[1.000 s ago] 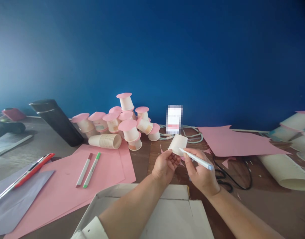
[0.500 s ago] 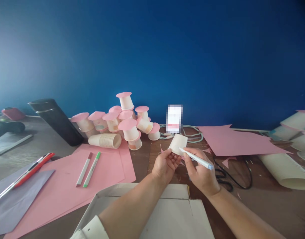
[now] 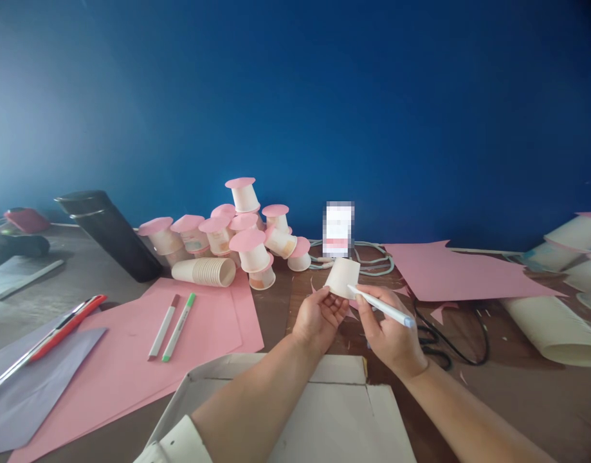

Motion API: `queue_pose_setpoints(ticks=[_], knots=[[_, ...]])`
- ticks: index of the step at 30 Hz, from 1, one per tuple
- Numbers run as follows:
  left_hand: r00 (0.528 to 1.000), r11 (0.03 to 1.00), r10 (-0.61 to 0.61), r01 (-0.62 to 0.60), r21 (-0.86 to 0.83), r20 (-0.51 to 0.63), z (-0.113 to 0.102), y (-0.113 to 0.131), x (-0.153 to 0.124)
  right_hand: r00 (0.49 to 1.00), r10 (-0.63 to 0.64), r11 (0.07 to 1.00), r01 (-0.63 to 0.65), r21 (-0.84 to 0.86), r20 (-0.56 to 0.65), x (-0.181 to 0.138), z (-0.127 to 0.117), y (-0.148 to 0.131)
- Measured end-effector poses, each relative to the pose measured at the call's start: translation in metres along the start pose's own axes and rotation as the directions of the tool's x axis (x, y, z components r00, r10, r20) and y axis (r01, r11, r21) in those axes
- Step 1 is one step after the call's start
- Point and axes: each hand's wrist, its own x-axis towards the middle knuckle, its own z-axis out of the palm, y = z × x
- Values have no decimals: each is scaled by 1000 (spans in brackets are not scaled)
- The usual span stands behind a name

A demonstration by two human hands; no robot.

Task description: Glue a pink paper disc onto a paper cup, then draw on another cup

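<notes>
My left hand (image 3: pixel 321 316) holds a small white paper cup (image 3: pixel 342 278) by its lower rim, with the cup's narrow end up and slightly tilted. In my right hand (image 3: pixel 391 334) is a white marker pen (image 3: pixel 384 308) with a light blue end. The pen's tip meets the cup's side near the lower right; any mark there is too small to make out. Two more markers, one with a dark red cap (image 3: pixel 163 328) and one with a green cap (image 3: pixel 178 328), lie on pink paper (image 3: pixel 116 347) to the left.
Several paper cups topped with pink discs (image 3: pixel 247 241) stand stacked against the blue wall. Beside them are nested cups (image 3: pixel 203 272) and a black bottle (image 3: pixel 112 235). A red cutter (image 3: pixel 66 329) lies at left, a lit phone (image 3: pixel 338 228) behind, a white board (image 3: pixel 343 418) in front.
The cup has turned a little in my left hand and now sits more upright. My right hand keeps the pen against it, almost unmoved.
</notes>
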Motion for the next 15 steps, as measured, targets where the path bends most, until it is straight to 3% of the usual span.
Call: queue_pose_setpoints(ticks=[15], knots=[[1000, 1000, -5, 5, -9, 2, -1, 2, 0, 1000, -20, 1000, 20, 6, -4, 1, 0, -2]])
